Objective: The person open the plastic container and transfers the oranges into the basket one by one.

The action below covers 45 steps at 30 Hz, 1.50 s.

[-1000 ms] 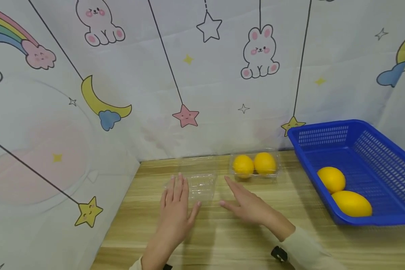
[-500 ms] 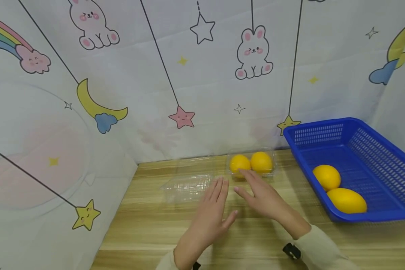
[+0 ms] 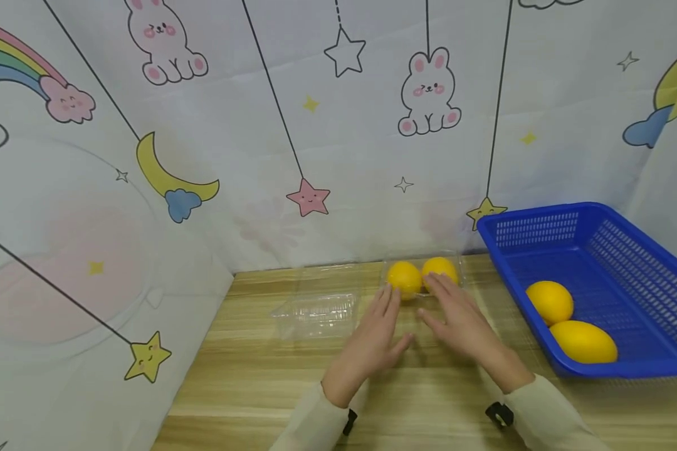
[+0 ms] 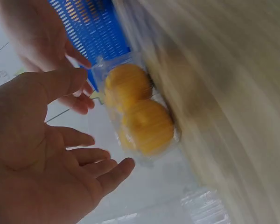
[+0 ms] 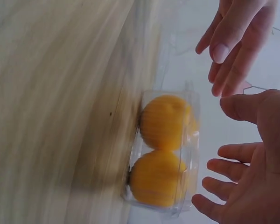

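Note:
My left hand hovers over the wooden table with fingers stretched toward a clear plastic clamshell box. It holds nothing. Facing it, my right hand also holds nothing; its straight fingers overlap the box's right side in the head view. Inside the box sit round yellow-orange fruits, with a left fruit and a right fruit showing at the front. Both wrist views show the spread fingers of each hand close to the box and apart from it. The box appears closed.
Left of the hands lies another clear clamshell box, opened, with nothing in it. A blue plastic basket stands at the right, holding a round fruit and a longer fruit. A patterned cloth hangs behind the table.
My left hand has moved right, away from the opened box, to the filled one. My right hand has also shifted right and forward toward the filled box. The fruits have stayed put.

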Tool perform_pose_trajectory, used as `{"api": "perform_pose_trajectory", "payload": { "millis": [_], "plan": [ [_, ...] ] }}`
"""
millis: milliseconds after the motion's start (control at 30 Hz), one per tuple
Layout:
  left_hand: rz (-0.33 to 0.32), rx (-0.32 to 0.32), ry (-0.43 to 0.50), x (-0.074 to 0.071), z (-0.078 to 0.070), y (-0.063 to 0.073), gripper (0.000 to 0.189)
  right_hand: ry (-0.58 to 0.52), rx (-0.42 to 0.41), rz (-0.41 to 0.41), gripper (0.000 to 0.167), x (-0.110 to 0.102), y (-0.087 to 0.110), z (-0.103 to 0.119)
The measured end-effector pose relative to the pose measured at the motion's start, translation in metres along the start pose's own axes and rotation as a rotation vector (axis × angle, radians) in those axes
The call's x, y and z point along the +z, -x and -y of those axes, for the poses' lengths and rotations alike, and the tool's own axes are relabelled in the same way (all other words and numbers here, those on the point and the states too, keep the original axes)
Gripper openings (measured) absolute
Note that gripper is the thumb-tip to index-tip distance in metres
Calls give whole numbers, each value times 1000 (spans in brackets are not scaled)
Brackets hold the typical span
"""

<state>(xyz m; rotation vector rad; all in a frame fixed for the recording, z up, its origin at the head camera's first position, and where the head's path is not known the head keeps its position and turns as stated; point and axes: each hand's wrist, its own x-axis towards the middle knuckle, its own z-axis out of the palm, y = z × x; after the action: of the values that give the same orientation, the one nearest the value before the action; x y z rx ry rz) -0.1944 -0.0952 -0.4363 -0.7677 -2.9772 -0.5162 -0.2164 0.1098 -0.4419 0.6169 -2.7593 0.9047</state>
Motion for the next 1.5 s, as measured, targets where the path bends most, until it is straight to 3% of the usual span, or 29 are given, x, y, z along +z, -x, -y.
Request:
{"api": "perform_pose_trajectory", "payload": {
  "millis": [167, 267, 433, 833, 1500],
  "plan": [
    [-30, -3, -33, 11, 0, -17, 87, 55, 33, 0, 67, -1, -6, -9],
    [-31, -41, -51, 14, 1, -26, 90, 86, 46, 0, 67, -1, -9, -12],
    [-31, -70, -83, 20, 5, -33, 91, 104, 56, 17, 68, 0, -13, -14],
    [-11, -82, -133, 26, 1, -34, 89, 93, 57, 64, 67, 1, -10, -20],
    [52, -97, -117, 20, -4, -18, 90, 94, 7, 74, 59, -7, -4, -18]
  ]
}}
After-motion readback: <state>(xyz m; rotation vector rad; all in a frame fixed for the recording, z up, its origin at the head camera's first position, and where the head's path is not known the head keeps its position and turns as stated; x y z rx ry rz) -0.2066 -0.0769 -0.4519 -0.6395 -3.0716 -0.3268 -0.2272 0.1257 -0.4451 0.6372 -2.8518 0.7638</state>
